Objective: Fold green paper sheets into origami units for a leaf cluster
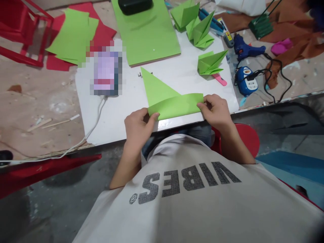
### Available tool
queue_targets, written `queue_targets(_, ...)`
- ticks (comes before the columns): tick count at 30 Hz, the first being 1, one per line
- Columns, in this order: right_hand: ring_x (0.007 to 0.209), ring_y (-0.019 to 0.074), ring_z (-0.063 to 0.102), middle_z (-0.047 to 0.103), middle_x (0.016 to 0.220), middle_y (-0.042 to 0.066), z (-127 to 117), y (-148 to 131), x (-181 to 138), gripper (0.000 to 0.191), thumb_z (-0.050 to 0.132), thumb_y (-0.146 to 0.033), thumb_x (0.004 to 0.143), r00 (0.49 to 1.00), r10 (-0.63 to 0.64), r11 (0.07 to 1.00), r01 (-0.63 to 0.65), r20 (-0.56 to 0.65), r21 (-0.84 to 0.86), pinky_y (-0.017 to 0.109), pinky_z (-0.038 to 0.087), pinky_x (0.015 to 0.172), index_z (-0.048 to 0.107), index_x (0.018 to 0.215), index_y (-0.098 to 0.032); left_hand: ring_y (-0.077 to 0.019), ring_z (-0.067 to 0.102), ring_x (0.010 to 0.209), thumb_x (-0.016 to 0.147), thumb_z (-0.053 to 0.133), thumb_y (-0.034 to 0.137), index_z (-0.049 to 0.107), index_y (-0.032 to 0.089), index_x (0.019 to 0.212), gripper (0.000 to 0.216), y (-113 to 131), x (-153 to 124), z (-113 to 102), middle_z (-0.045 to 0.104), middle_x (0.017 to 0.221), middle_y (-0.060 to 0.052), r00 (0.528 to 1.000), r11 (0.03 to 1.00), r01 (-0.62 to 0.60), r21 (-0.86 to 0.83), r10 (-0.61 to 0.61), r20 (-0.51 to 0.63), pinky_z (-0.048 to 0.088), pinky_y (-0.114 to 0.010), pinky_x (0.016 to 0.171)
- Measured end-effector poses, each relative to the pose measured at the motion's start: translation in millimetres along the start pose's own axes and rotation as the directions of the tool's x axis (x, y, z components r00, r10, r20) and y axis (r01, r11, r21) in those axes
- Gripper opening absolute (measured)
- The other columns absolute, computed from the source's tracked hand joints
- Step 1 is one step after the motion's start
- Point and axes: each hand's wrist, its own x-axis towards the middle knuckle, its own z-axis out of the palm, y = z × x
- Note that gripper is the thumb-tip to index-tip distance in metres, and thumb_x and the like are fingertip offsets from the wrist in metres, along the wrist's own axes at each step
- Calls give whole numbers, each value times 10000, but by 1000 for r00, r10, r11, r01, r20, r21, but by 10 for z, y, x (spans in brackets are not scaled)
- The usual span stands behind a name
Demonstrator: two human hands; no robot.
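Note:
A green paper sheet (167,98) lies on the white board (121,111) at the table's near edge, its lower edge folded up into a band and a triangular point reaching away from me. My left hand (138,126) pinches the band's left end with curled fingers. My right hand (215,109) pinches the band's right end, thumb on top.
Three folded green paper shapes (199,32) sit at the back right. A stack of green sheets (146,33) lies at back centre under a black case (135,5). Loose green and red sheets (73,37) lie left. A blue glue gun (244,49), extension socket (245,81) and cables are right. A blurred phone (106,69) lies on the board.

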Motion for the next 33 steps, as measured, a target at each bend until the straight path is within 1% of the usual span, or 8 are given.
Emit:
queue_targets(5,940,319,739,767,916,67,96,75,-20,140,722,-400,1054,998,15,998,-19,-66,-62,483,602,853,697,1002,-272,-259,663,905,1058,736,409,570,270,855,297,-15,64,58,743,929,-55,987,985,-162,52,162,7,480,-395,808)
queue_targets(7,1145,381,770,821,1187,143,155,63,-40,213,716,-414,1070,988,-42,994,26,-145,-109,572,645,999,739,1208,-254,-275,663,944,1057,726,373,532,275,863,291,-20,80,88,745,966,-71,982,978,-188,89,189,-2,483,-406,824)
queue_targets(9,1419,446,718,739,1536,228,224,-8,-69,392,667,-410,1110,969,-111,984,76,-222,-159,668,614,1164,703,1458,-230,-276,629,911,1047,730,351,475,284,854,327,-18,94,105,697,919,-62,983,974,-180,138,182,-2,453,-410,797)
queue_targets(11,1596,457,640,647,1709,234,293,-128,-97,424,581,-361,1162,954,-183,971,137,-238,-198,708,558,1269,674,1557,-239,-273,601,889,1043,737,334,441,289,858,352,-9,107,109,651,887,-50,986,971,-165,174,165,12,425,-407,783)
queue_targets(17,1784,352,533,629,1863,96,419,-400,-89,445,498,-273,1216,922,-385,907,387,45,-167,666,404,1473,716,1603,-301,-261,574,872,1036,761,293,366,292,846,439,25,142,90,586,862,-28,988,968,-152,199,144,55,389,-396,773)
queue_targets(22,1856,328,434,588,1902,66,430,-350,-49,591,489,-154,1184,909,-375,911,398,184,-108,712,358,1505,659,1720,-335,-251,565,856,1044,749,276,368,289,842,431,33,175,79,557,848,-15,990,971,-130,199,119,70,394,-392,776)
queue_targets(28,1876,344,390,558,1917,112,389,-341,-43,723,519,-25,1085,873,-383,901,425,301,-88,711,373,1496,646,1752,-273,-264,582,890,1052,731,284,409,288,859,375,43,209,79,578,882,-29,991,973,-112,202,93,100,422,-406,796)
queue_targets(33,1848,374,445,568,1905,144,348,-407,-38,752,547,3,1026,874,-335,910,397,353,-117,718,406,1476,681,1729,-229,-288,613,923,1074,727,327,468,289,888,321,23,235,119,634,921,-50,990,967,-132,217,115,87,448,-417,798)
